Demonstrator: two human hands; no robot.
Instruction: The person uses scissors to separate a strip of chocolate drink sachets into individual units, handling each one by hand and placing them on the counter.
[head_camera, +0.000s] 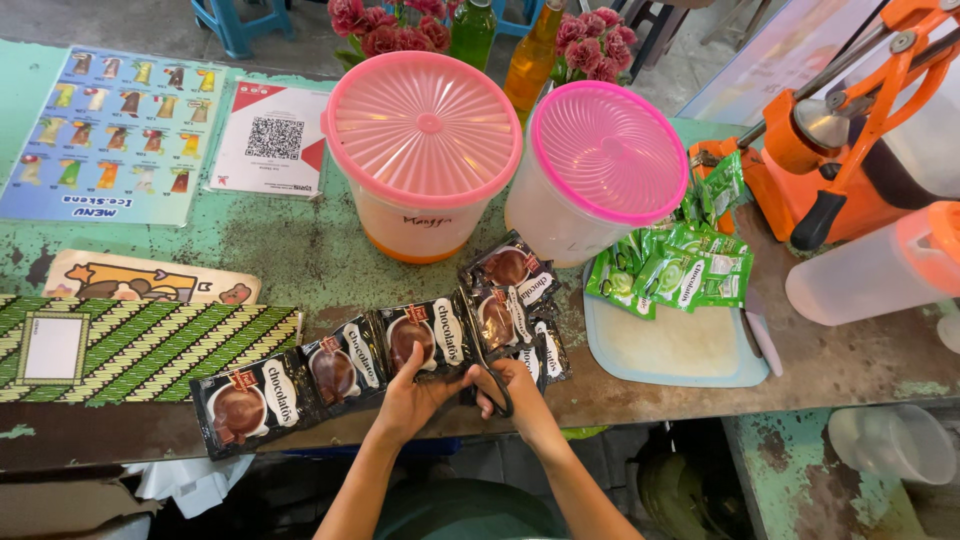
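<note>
A joined strip of black chocolate-drink sachets (340, 370) lies across the worn green table (300, 250). My left hand (412, 398) pinches the strip at its lower edge near the third sachet. My right hand (512, 392) grips black-handled scissors (488, 368), whose blades meet the strip between two sachets. A few loose black sachets (520, 285) lie just beyond the scissors.
Two white tubs with pink lids (425, 125) (608, 150) stand behind. Green sachets (680, 270) rest on a pale cutting board (680, 350). An orange press (850, 130) and a clear pitcher (880, 270) sit right. Menu cards (120, 130) and a green patterned mat (140, 350) lie left.
</note>
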